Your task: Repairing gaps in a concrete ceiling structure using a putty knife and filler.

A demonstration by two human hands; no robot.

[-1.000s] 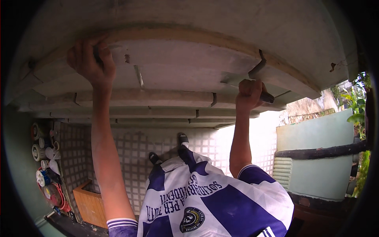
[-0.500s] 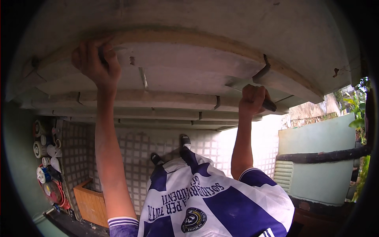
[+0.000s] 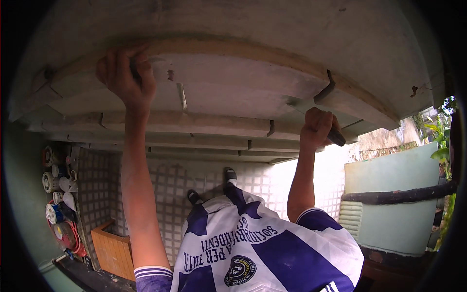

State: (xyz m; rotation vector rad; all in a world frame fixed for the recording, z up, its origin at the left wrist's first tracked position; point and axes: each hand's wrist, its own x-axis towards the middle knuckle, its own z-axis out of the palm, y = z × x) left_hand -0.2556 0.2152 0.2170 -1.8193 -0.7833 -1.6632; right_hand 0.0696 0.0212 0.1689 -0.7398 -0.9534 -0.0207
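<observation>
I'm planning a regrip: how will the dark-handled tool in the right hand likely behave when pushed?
The dark-handled tool is probably stiff at the handle, which juts straight from the right hand. It seems fairly light, since only that hand appears to hold it. Its far end is unclear.

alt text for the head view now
A person's right hand grips a dark-handled tool near a pale ledge, the left hand at its tan edge. Below, dark-shod feet stand on a grid-patterned floor.
</observation>
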